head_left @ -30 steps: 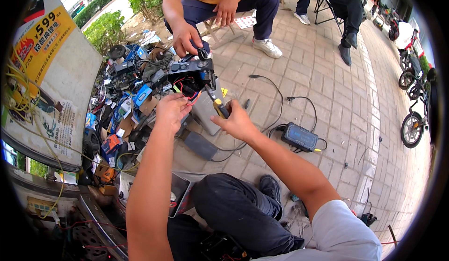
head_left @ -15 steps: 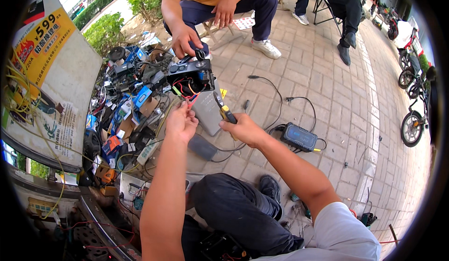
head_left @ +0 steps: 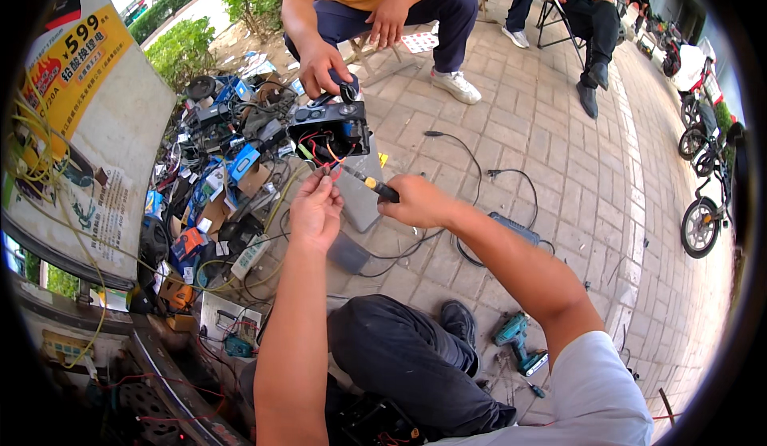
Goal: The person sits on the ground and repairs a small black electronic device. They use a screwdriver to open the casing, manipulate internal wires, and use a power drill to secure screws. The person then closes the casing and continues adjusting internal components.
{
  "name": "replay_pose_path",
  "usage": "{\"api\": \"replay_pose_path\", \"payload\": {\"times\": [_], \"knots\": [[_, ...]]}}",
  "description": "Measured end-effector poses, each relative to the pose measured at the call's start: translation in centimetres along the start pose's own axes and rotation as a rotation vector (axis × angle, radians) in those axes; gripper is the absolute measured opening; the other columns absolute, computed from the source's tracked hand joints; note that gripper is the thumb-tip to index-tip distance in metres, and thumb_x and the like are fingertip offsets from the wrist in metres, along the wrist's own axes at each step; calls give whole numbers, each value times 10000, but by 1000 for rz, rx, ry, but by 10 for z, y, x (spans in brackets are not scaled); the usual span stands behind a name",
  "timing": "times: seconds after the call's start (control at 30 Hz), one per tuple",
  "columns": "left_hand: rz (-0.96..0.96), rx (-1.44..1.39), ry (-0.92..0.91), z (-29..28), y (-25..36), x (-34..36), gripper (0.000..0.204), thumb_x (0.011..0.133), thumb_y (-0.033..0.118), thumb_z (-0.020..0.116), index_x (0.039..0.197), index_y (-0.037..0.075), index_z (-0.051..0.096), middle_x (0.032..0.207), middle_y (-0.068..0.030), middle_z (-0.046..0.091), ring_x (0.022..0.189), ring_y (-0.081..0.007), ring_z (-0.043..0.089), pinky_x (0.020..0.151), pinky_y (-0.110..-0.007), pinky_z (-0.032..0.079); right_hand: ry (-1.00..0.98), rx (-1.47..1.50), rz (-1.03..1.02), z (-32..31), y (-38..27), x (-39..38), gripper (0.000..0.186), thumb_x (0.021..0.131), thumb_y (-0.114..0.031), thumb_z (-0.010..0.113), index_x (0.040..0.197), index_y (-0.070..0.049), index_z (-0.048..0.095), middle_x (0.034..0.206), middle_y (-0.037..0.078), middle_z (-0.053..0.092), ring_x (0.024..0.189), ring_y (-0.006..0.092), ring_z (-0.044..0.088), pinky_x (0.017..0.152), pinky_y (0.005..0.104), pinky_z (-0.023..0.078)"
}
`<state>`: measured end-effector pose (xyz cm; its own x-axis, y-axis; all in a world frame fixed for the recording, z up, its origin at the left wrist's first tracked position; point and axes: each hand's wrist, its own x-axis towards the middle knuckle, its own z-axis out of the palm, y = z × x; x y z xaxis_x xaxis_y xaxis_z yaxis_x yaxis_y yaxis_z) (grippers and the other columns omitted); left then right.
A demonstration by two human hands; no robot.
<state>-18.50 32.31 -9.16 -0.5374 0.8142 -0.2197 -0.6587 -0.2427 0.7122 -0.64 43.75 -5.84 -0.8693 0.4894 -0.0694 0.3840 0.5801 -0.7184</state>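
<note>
A black box with a carry handle and an open side sits at the upper middle, and another person's hand is on its handle. Red and orange wires come out of the opening. My left hand pinches the wire ends just below it. In my right hand are pliers with yellow and black handles. The jaws point left and reach close to the pinched wires; whether they touch is too small to tell. A grey flat case lies beneath the box.
Left of the box is a heap of chargers, cables and cartons, beside a signboard. A dark charger with leads lies on the paving, partly behind my right forearm. A teal cordless drill rests near my shoe. Seated people and parked scooters are farther off.
The pliers have swung from pointing upward to pointing left, closer to the wires in my left hand. My right forearm has shifted, uncovering the drill and covering part of the charger.
</note>
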Motion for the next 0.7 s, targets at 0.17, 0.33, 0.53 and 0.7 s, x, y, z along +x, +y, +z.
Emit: {"api": "replay_pose_path", "payload": {"times": [0.17, 0.33, 0.53, 0.7], "knots": [[32, 102, -13, 4, 0, -2, 224, 962, 46, 573, 1176, 78, 635, 999, 7, 665, 717, -80, 523, 647, -246, 428, -162, -82, -68, -13, 3, 20, 218, 824, -200, 610, 889, -1, 673, 831, 213, 667, 788, 362, 642, 738, 430, 499], [73, 353, 90, 17, 5, -11, 260, 960, 69, 586, 1213, 51, 643, 918, 22, 656, 650, -63, 499, 568, -220, 407, -220, -160, -104, -18, 6, 30, 188, 813, -158, 587, 878, 6, 651, 832, 205, 668, 793, 360, 640, 732, 429, 496], [197, 719, 98, 14, 6, -2, 288, 915, 48, 632, 1200, 19, 666, 900, 6, 672, 704, -58, 543, 599, -229, 445, -180, -257, -130, -18, 7, 29, 179, 797, -132, 588, 883, 16, 642, 819, 214, 657, 777, 348, 629, 726, 422, 493], [292, 888, 119, 12, 11, 2, 298, 883, 14, 654, 1179, -12, 669, 964, -41, 692, 827, -92, 605, 756, -240, 483, -293, -43, -22, -22, -3, 29, 210, 799, -162, 625, 895, 18, 674, 768, 141, 654, 732, 235, 609, 699, 374, 487]]}}
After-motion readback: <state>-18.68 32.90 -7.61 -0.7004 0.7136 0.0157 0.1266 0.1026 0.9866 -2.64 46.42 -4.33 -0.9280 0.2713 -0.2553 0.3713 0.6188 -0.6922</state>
